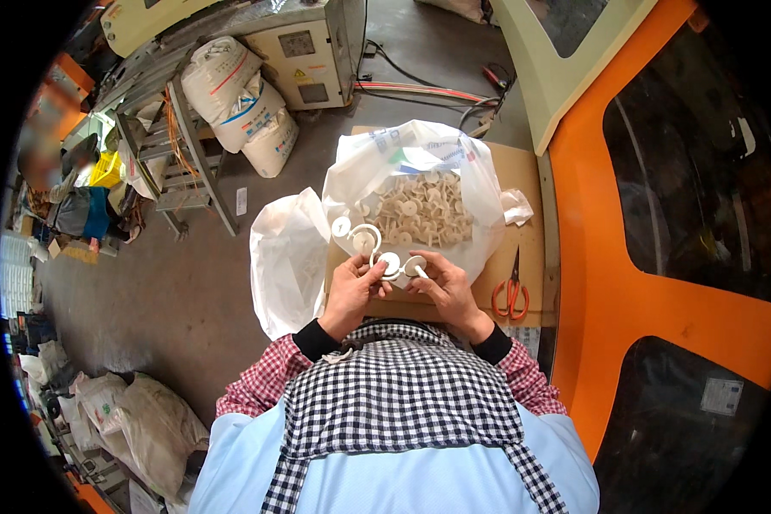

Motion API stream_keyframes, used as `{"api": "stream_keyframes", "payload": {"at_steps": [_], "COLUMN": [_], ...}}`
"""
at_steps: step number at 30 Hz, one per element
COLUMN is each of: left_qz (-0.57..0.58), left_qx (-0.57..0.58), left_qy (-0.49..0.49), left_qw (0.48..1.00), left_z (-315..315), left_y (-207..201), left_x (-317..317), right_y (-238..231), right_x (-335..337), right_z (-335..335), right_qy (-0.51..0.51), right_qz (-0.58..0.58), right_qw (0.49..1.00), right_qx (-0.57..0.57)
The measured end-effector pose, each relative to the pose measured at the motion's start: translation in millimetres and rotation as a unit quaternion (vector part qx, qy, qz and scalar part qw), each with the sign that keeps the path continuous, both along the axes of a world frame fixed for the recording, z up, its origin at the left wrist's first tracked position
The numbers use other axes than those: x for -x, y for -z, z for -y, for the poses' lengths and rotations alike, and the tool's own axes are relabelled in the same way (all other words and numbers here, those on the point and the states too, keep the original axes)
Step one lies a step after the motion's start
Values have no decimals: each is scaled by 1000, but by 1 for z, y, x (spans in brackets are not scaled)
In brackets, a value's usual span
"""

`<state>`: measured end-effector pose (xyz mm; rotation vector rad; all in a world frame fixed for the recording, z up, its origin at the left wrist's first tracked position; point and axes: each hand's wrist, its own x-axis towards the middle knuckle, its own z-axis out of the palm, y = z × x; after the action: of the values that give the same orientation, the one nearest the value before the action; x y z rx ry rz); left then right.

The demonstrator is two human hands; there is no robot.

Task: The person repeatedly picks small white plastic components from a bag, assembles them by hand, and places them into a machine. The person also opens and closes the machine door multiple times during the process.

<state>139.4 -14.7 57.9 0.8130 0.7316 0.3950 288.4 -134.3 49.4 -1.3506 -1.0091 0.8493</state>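
Observation:
My left hand (352, 289) and my right hand (444, 285) meet in front of my chest, both gripping one white plastic moulded piece (384, 254) made of round discs joined by a curved runner. The piece arcs up to the left of my fingers. Just beyond it sits an open white plastic bag (377, 171) filled with several cream disc-shaped parts (422, 211). The bag rests on a brown cardboard surface (522, 176).
Orange-handled scissors (511, 291) lie on the cardboard at my right. A second white bag (287, 257) hangs at my left. An orange and cream machine (625, 291) stands at the right. Sacks (244, 103), a metal rack (176, 154) and another person (47, 167) are far left.

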Motion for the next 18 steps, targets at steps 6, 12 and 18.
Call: {"api": "stream_keyframes", "payload": {"at_steps": [6, 12, 18], "left_qz": [-11, -11, 22], "left_qx": [-27, -54, -36], "left_qy": [-6, -14, -29], "left_qw": [1000, 998, 999], "left_z": [-4, -1, 7], "left_y": [-4, -12, -15], "left_x": [1, 0, -1], "right_y": [-11, 4, -1], "right_x": [-6, -6, -3], "right_z": [-2, -1, -4], "right_qy": [-12, -31, -40], "right_qz": [204, -72, -37], "right_qw": [976, 996, 998], "right_qx": [-79, 33, -8]}}
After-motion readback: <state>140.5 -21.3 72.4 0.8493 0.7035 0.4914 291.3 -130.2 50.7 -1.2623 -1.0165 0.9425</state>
